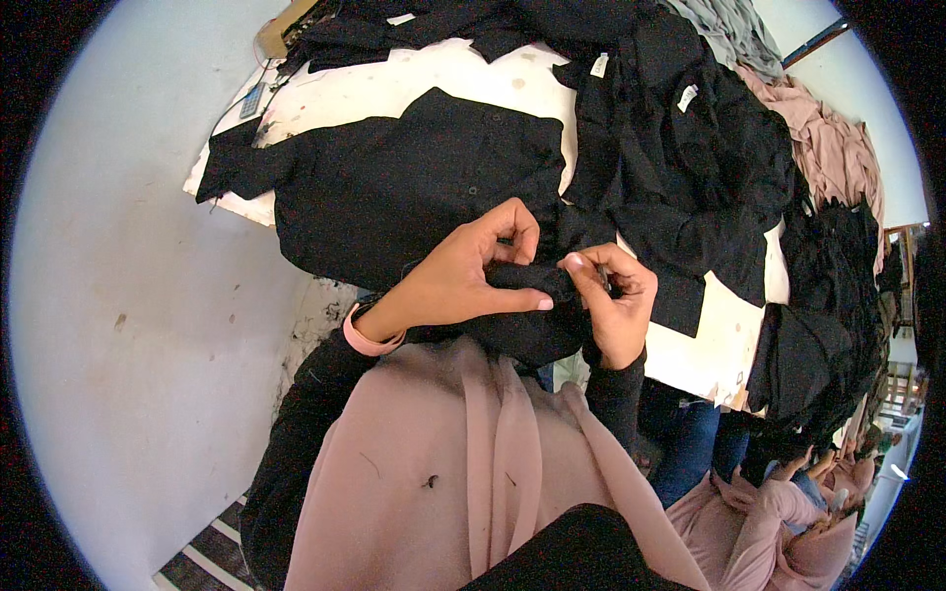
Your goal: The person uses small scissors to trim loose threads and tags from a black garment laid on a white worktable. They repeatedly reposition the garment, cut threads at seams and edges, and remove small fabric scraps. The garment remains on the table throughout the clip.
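A black button shirt (pixel 414 187) lies spread on the white table (pixel 345 94), one sleeve reaching toward the left edge. Its near part is bunched up between my hands. My left hand (pixel 473 271) grips the bunched black fabric from the left, fingers curled over it. My right hand (pixel 616 300) pinches the same fabric from the right, thumb and fingertips closed on a small fold. A pink band sits on my left wrist.
A heap of black shirts (pixel 690 148) with white neck labels covers the table's right half. Pink and grey garments (pixel 828 148) pile at the far right. More black clothes (pixel 808 364) hang off the right edge. Other people in pink sit at the lower right. Pale floor lies left.
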Motion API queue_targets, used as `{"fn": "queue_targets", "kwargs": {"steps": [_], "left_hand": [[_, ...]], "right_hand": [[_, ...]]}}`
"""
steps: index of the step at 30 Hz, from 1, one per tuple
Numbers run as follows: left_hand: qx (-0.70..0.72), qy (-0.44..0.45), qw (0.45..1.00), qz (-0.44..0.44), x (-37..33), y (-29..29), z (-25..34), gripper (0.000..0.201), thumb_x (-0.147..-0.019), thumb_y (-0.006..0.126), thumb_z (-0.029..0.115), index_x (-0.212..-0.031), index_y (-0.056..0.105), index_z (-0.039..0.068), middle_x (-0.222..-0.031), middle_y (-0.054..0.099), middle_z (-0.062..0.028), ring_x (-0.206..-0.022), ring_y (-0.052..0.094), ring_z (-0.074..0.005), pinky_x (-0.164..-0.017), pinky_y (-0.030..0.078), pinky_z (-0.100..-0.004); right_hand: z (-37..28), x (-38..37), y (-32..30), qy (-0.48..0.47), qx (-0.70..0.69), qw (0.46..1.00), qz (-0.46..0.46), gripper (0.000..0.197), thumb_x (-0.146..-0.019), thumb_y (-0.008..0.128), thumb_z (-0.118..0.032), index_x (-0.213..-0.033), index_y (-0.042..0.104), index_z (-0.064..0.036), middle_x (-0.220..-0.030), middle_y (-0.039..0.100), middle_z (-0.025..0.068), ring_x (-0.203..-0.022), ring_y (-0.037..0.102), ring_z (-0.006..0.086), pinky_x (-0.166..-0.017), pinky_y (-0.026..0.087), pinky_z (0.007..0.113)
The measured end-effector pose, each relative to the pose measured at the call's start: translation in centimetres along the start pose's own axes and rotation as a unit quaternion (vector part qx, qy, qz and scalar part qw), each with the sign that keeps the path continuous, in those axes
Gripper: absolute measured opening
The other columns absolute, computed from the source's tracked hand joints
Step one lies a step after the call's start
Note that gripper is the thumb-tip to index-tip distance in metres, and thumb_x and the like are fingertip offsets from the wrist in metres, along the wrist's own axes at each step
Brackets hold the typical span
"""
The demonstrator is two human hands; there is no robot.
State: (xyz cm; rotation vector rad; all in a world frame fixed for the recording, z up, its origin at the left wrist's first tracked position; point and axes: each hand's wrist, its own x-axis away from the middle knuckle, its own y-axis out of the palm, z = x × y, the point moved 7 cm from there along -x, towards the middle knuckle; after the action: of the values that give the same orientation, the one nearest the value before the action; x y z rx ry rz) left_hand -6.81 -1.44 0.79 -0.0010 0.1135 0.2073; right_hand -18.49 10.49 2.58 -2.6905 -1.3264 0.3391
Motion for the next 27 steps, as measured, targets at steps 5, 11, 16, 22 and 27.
{"fn": "queue_targets", "kwargs": {"steps": [5,11,16,22,27], "left_hand": [[-0.121,0.143,0.982,-0.012,-0.2,0.1,2.4,0.020,-0.085,0.079,0.009,-0.102,0.069,0.006,-0.125,0.065,-0.0107,-0.120,0.059,-0.0211,-0.103,0.044,-0.0332],[-0.097,0.090,0.991,0.018,0.0,0.0,2.4,0.034,-0.086,0.075,0.007,-0.120,0.071,0.005,-0.127,0.066,-0.0105,-0.121,0.059,-0.0241,-0.107,0.043,-0.0381],[-0.145,0.129,0.978,0.081,0.3,-0.8,3.4,0.042,-0.085,0.074,0.007,-0.127,0.068,0.006,-0.129,0.065,-0.0101,-0.123,0.059,-0.0248,-0.109,0.043,-0.0378],[-0.158,0.141,0.974,0.082,0.5,-0.8,3.7,0.044,-0.084,0.075,0.006,-0.127,0.067,0.006,-0.129,0.066,-0.0106,-0.124,0.059,-0.0254,-0.109,0.043,-0.0382],[-0.152,0.159,0.972,0.082,0.5,-0.7,3.7,0.044,-0.084,0.075,0.007,-0.128,0.067,0.006,-0.129,0.066,-0.0104,-0.123,0.059,-0.0255,-0.108,0.044,-0.0384]], "right_hand": [[-0.6,-0.4,-0.1,-0.050,0.061,0.995,0.059,0.005,-0.087,0.072,0.000,-0.092,0.071,-0.0002,-0.077,0.069,0.0035,-0.071,0.059,0.0069,-0.065,0.046,0.023],[-2.8,-0.9,-1.8,-0.131,0.163,0.967,0.143,0.013,-0.086,0.072,0.000,-0.099,0.069,-0.0005,-0.088,0.074,0.0093,-0.080,0.069,0.0123,-0.070,0.051,0.026],[-3.1,-0.4,-2.3,-0.063,0.172,0.980,0.078,0.021,-0.088,0.077,-0.020,-0.091,0.067,-0.0023,-0.072,0.064,0.0070,-0.064,0.057,0.0109,-0.061,0.046,0.028],[-1.4,-0.2,-0.7,-0.001,0.161,0.986,-0.044,0.023,-0.090,0.074,-0.023,-0.086,0.065,-0.0020,-0.062,0.059,0.0085,-0.058,0.052,0.0104,-0.057,0.044,0.029],[-1.6,-0.3,0.4,-0.009,0.144,0.989,-0.040,0.024,-0.091,0.073,-0.024,-0.085,0.066,-0.0021,-0.064,0.062,0.0104,-0.057,0.055,0.0117,-0.056,0.044,0.030]]}}
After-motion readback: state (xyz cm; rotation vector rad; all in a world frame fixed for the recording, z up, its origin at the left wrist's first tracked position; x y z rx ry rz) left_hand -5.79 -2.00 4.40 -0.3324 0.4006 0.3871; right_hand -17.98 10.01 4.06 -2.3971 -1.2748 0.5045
